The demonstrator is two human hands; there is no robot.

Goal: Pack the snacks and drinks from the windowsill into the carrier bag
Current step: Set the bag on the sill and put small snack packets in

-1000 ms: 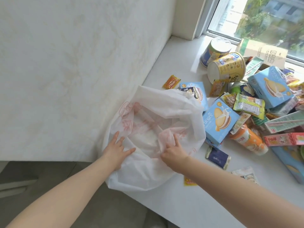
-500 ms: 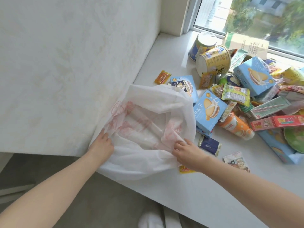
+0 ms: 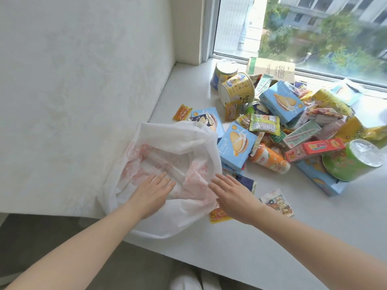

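Carrier bag (image 3: 167, 147) lies crumpled at the windowsill's (image 3: 230, 248) left end, spilling over the front edge. I see both hands spread flat, gripping nothing: left hand (image 3: 150, 195) on the bag, right hand (image 3: 232, 193) at its right rim. Snacks (image 3: 280, 101) pile toward the window edge.

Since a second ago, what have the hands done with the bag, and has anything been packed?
Half a second ago the left hand and right hand gripped the rim of the carrier bag, spreading it. Both have now let go, moved closer together and lie flat on the bag, fingers straight. The bag stays on the windowsill; the snack pile beside it looks untouched, and nothing is visibly packed.
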